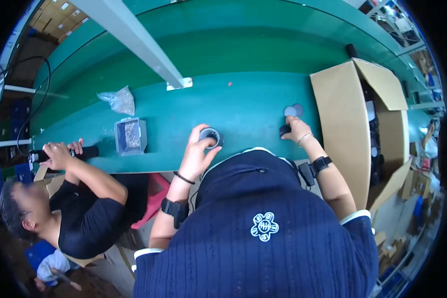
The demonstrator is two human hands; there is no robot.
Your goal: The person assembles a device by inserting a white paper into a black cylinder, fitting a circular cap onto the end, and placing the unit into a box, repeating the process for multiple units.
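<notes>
My left hand [197, 153] is closed round a dark cylindrical tube [211, 133] near the bench's front edge. Its round, grey-rimmed mouth faces up, with something dark inside that I cannot make out. Farther right, my right hand [298, 130] has thumb and fingers closed about a small black round piece [284, 130], perhaps a cap. Just beyond those fingertips, two flat grey discs [289, 111] lie partly overlapping on the green bench [243, 107].
A large open cardboard box [340, 129] with dark items stands at my right. Leftward are a clear bin [140, 141] of small pale bits and a plastic bag [123, 101]. A metal post [149, 44] meets the bench ahead. A co-worker [92, 208] at left handles a black cylinder [89, 152].
</notes>
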